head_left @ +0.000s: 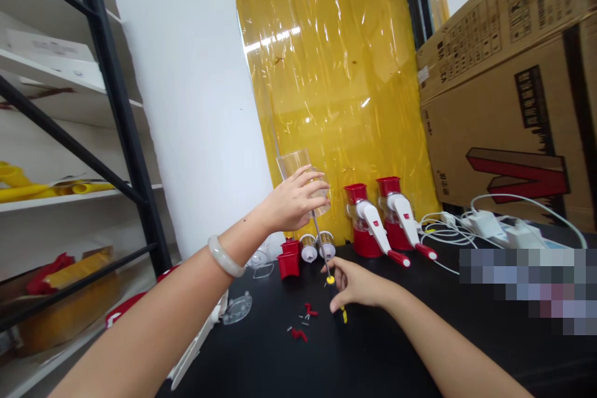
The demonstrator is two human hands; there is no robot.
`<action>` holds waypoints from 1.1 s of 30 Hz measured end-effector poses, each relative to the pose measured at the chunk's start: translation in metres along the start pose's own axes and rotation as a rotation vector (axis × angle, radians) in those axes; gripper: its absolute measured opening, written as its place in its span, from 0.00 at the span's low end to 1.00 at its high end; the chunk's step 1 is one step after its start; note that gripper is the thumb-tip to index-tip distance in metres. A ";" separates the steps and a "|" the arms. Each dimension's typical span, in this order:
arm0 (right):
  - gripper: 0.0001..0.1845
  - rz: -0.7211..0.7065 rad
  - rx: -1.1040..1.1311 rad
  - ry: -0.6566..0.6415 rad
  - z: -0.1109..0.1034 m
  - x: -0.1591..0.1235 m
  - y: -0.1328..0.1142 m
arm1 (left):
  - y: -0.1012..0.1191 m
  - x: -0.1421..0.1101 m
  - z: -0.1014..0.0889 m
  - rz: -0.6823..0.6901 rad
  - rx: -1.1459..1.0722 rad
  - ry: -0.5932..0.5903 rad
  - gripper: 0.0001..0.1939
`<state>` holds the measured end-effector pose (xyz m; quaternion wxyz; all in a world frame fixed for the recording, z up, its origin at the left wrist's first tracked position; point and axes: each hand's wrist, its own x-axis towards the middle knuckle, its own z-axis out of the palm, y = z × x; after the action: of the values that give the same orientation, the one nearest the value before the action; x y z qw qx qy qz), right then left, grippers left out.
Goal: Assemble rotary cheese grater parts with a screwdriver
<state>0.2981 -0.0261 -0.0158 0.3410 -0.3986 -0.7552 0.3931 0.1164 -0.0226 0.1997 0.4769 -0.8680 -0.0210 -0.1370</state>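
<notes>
My left hand (301, 199) is raised above the table, its fingers wrapped round a clear plastic cylinder-shaped housing (289, 163). Below it, my right hand (352, 284) grips the black and yellow handle of a screwdriver (331, 283). The long shaft points up, and its tip reaches the underside of the housing near my left fingers; the exact contact is hidden. On the black table, small red plastic parts (298, 334) and several little metal pieces (305, 322) lie left of my right hand.
Two red and white rotary graters (368, 224) stand at the back. Red hoppers (289, 259) and grater drums (308, 249) sit behind my hands. Clear and white parts (237, 308) lie left. A power strip with white chargers (485, 224), a large carton (504, 106) and a shelf rack (116, 87) flank the table.
</notes>
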 end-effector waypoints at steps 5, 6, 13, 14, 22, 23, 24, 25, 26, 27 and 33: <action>0.47 -0.072 0.128 -0.181 -0.007 -0.006 -0.004 | 0.001 0.000 -0.001 -0.003 -0.010 0.007 0.21; 0.44 -0.063 0.168 -0.195 -0.007 -0.006 -0.005 | 0.001 0.000 -0.002 -0.004 -0.012 0.011 0.22; 0.48 -0.044 0.075 -0.053 -0.006 -0.005 -0.003 | 0.003 0.000 -0.004 -0.014 -0.011 0.007 0.21; 0.47 -0.050 0.120 -0.128 -0.006 -0.005 -0.003 | 0.003 0.000 -0.004 -0.018 -0.010 0.009 0.20; 0.43 -0.025 0.062 -0.088 -0.005 -0.009 -0.006 | 0.002 -0.010 0.000 -0.056 -0.042 0.011 0.22; 0.41 -0.031 0.090 -0.148 -0.004 -0.009 -0.006 | 0.003 -0.011 0.000 -0.073 -0.047 0.012 0.22; 0.39 -0.030 0.132 -0.220 -0.003 -0.010 -0.007 | 0.004 -0.013 0.001 -0.094 -0.051 0.015 0.22; 0.35 -0.020 0.172 -0.281 -0.002 -0.010 -0.007 | 0.005 -0.014 0.001 -0.114 -0.055 0.019 0.22; 0.31 -0.006 0.192 -0.315 -0.002 -0.010 -0.007 | 0.006 -0.016 0.002 -0.133 -0.061 0.023 0.22; 0.27 0.004 0.183 -0.317 -0.001 -0.009 -0.007 | 0.007 -0.019 0.003 -0.152 -0.069 0.030 0.22; 0.16 -0.050 -0.052 -0.122 -0.018 -0.015 -0.012 | 0.019 -0.052 0.008 -0.373 -0.106 0.184 0.22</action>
<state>0.3156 -0.0374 0.0000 0.2935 -0.3633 -0.7944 0.3883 0.0712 -0.0210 0.1663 0.3969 -0.8567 -0.1305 -0.3025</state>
